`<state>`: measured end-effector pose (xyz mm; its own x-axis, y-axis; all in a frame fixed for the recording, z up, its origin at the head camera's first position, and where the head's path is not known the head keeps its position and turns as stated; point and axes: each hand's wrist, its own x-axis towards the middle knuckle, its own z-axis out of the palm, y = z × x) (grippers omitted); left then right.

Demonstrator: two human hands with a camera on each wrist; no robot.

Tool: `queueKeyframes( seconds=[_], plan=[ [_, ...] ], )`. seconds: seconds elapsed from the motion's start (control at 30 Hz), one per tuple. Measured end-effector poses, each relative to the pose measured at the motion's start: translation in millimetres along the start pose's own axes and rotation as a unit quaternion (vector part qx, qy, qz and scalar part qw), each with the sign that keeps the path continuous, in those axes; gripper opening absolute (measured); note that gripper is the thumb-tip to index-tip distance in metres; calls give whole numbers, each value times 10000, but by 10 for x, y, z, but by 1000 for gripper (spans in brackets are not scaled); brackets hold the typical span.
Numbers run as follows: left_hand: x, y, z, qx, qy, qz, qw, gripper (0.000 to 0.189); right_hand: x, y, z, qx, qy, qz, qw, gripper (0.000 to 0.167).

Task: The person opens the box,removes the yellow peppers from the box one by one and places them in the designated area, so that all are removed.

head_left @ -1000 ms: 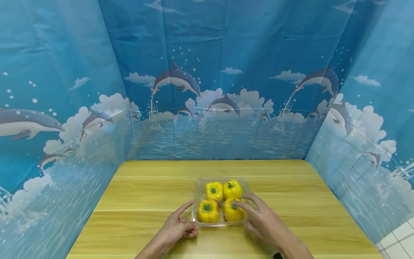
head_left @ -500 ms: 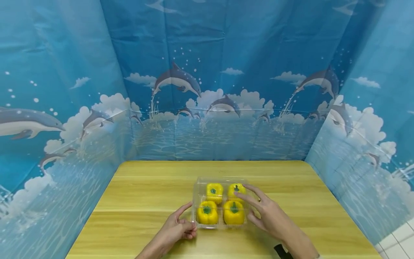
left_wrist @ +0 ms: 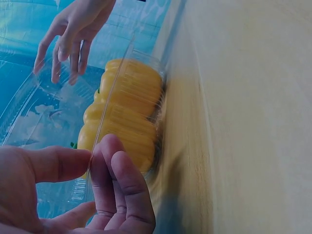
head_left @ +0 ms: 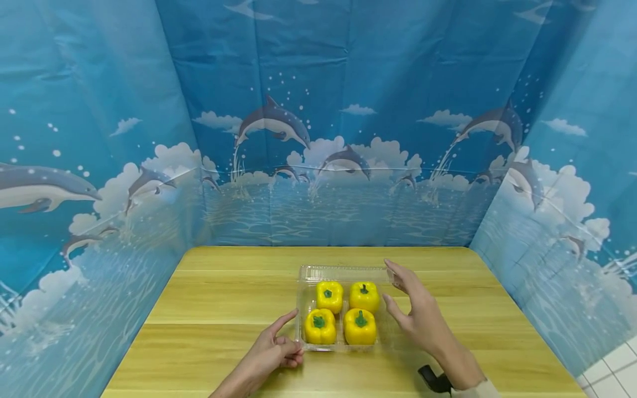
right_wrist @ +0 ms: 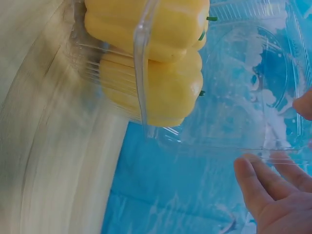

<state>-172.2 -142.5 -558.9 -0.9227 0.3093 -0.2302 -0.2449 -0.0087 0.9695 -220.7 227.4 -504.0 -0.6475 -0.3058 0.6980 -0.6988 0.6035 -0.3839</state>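
Observation:
Yellow bell peppers [head_left: 360,327] with green stems, several of them, sit in two rows in a clear plastic clamshell container [head_left: 318,347] on the table. Its hinged lid [head_left: 343,273] stands raised at the back. My left hand [head_left: 271,348] pinches the container's front left rim; in the left wrist view, thumb and fingertips meet across the thin plastic edge. My right hand [head_left: 420,309] is at the lid's right edge, fingers extended and thumb spread apart from them. In the right wrist view, its fingertips [right_wrist: 245,168] lie right along the lid's [right_wrist: 248,117] edge.
The wood-grain table [head_left: 219,293] extends on all sides of the container. A blue curtain [head_left: 318,210] printed with dolphins hangs behind it and along both sides. White floor tiles [head_left: 617,367] show at the lower right. A black band [head_left: 434,379] is on my right wrist.
The lid has swung up and back off the peppers, which now show uncovered. My right hand has moved back and to the right with it. My left hand stays at the rim.

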Motion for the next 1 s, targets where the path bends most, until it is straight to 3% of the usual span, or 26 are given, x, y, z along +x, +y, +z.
queueKeyframes(
  seconds=[0.2, 0.37, 0.73, 1.0],
  plan=[
    [6, -18, -5, 11, -30, -6, 10000, 95, 13, 108, 53, 745, -144, 705, 9946, 97],
    [9, -23, -32, 252, -48, 7, 9997, 94, 51, 229, 135, 1024, -321, 1013, 9890, 86],
    [43, -4, -29, 901, 121, 175, 9957, 94, 157, 543, 313, 1172, -1091, 1709, 9722, 94],
    [11, 4, -16, 1008, 52, 395, 9941, 92, 95, 668, 428, 1160, -1691, 2264, 9522, 81]
  ],
)
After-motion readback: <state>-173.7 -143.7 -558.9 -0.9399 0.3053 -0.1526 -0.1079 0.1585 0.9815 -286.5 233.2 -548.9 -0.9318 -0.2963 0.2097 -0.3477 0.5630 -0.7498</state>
